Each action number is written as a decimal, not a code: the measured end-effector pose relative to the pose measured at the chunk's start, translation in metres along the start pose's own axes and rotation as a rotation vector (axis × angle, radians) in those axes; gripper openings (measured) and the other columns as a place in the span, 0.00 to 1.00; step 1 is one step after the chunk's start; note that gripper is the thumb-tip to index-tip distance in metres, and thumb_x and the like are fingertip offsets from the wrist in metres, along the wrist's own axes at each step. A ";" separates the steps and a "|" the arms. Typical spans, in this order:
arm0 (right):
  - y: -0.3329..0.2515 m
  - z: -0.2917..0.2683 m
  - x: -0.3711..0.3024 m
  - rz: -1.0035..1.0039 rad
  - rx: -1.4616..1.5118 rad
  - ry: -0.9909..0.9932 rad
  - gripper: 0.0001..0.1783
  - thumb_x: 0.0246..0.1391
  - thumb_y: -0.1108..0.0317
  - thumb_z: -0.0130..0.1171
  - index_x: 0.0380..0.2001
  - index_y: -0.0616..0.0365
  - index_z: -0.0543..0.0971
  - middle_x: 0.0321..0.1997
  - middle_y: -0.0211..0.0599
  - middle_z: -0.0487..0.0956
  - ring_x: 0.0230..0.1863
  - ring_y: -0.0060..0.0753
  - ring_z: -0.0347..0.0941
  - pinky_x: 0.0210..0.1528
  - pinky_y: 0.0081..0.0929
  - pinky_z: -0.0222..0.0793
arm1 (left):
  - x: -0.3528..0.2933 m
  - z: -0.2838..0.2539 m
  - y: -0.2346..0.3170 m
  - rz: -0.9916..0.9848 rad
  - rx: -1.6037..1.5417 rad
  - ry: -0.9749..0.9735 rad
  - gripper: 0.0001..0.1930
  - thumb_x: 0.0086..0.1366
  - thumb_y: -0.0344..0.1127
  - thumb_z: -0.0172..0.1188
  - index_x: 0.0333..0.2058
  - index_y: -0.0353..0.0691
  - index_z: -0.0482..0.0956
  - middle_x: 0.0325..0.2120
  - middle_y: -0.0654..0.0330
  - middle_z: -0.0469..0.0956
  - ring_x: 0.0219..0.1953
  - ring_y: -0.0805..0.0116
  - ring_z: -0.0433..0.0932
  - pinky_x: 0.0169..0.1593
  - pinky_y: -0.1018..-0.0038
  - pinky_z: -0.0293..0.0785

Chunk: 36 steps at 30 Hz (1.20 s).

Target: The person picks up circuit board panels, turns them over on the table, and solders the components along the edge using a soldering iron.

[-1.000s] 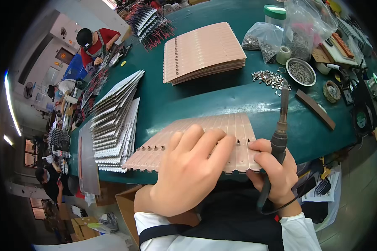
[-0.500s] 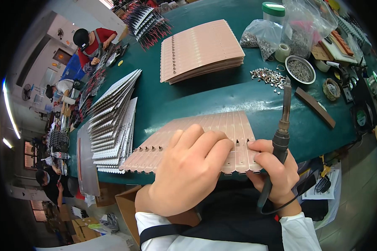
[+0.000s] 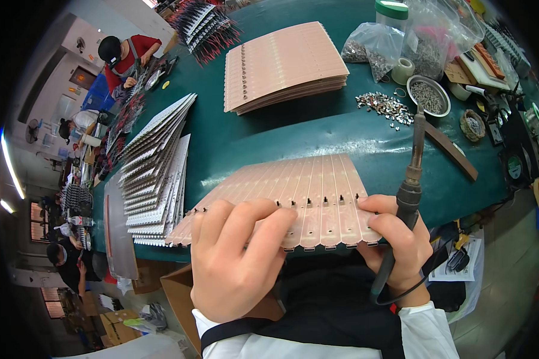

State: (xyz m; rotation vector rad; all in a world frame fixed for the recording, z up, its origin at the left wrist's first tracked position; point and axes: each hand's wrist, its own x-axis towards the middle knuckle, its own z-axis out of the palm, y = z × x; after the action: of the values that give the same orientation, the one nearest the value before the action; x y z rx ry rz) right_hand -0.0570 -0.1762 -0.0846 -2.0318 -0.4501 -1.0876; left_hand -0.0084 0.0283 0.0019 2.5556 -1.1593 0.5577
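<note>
A pale pink circuit board panel [image 3: 317,179], scored into narrow strips, lies tilted at the table's near edge. Small black pin-like parts [image 3: 309,201] stand in a row across it, and metal connectors sit along its near edge. My left hand [image 3: 236,257] is closed over the panel's near side, its fingertips by the black parts; its thumb is hidden. My right hand [image 3: 404,245] pinches the panel's right corner. The same hand also holds a soldering iron [image 3: 408,194], its tip pointing up and away from the board.
A stack of pink panels [image 3: 284,66] lies at the back, fanned white boards [image 3: 156,179] at left. Loose metal parts [image 3: 384,107], a metal bowl [image 3: 428,97], a brown bar [image 3: 452,152] and plastic bags [image 3: 374,48] are at right. Co-workers [image 3: 126,60] sit at far left.
My left hand has slid left along the panel, uncovering more black parts in the row. My right hand stays at the corner with the soldering iron, shifted slightly right.
</note>
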 end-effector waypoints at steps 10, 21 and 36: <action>0.006 -0.001 -0.005 0.126 0.112 0.041 0.26 0.37 0.80 0.72 0.40 0.57 0.71 0.45 0.50 0.81 0.34 0.40 0.78 0.37 0.30 0.76 | 0.002 0.004 -0.003 -0.015 -0.104 0.023 0.21 0.29 0.18 0.62 0.29 0.40 0.81 0.27 0.62 0.77 0.30 0.62 0.68 0.30 0.70 0.63; 0.017 -0.004 0.001 0.229 0.283 -0.031 0.23 0.36 0.85 0.68 0.36 0.56 0.71 0.38 0.44 0.82 0.36 0.40 0.79 0.39 0.30 0.75 | 0.002 0.003 -0.005 0.020 -0.112 0.013 0.21 0.29 0.18 0.62 0.29 0.40 0.81 0.28 0.61 0.77 0.29 0.61 0.68 0.32 0.69 0.62; 0.022 -0.007 0.003 0.180 0.288 -0.082 0.24 0.36 0.84 0.70 0.37 0.56 0.72 0.36 0.40 0.80 0.37 0.39 0.77 0.42 0.30 0.73 | 0.004 0.003 -0.004 0.025 -0.105 0.026 0.20 0.30 0.19 0.62 0.29 0.40 0.80 0.27 0.61 0.77 0.29 0.61 0.69 0.32 0.69 0.62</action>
State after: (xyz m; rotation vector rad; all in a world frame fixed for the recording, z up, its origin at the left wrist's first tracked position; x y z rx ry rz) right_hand -0.0452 -0.1954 -0.0899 -1.8262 -0.4297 -0.7852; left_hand -0.0026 0.0270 0.0006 2.4424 -1.1810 0.5197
